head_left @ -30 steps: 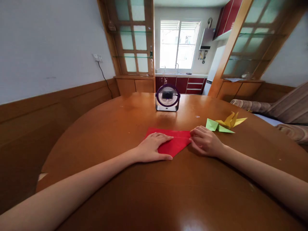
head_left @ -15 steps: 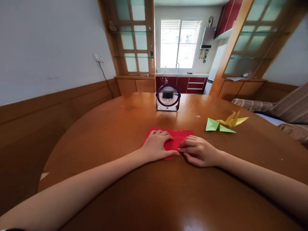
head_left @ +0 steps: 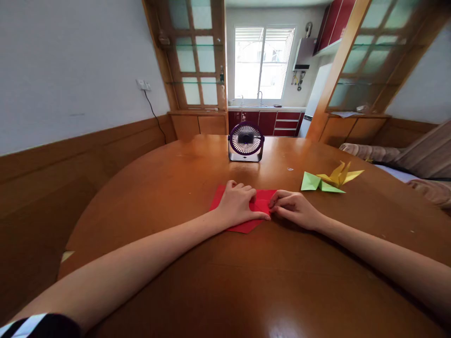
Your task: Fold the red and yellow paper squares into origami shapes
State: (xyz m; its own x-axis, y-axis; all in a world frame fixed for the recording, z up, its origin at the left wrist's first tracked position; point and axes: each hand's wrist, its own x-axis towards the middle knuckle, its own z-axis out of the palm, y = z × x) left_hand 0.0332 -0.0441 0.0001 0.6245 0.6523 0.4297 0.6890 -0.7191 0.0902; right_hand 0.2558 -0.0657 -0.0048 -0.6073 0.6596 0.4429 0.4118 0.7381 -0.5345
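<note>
A sheet of red paper [head_left: 243, 227] with folded-over edges lies on the brown table in front of me. My left hand [head_left: 238, 203] presses down on its middle, thumb stretched toward the right edge and fingers apart; it hides part of the sheet. At the right edge of the paper, my right hand [head_left: 295, 208] has its fingers and thumb pinched together on the border. The exact grip of those fingertips is partly hidden.
A small dark fan [head_left: 245, 140] stands beyond the paper on the wooden table [head_left: 148, 197]. To the right lie a green folded paper piece [head_left: 312, 182] and a yellow origami crane [head_left: 340, 174]. A cushioned seat [head_left: 369, 152] is past the table's right edge.
My left hand has slid slightly right and away from me across the paper. My right hand has moved a little up and right along the paper's edge.
</note>
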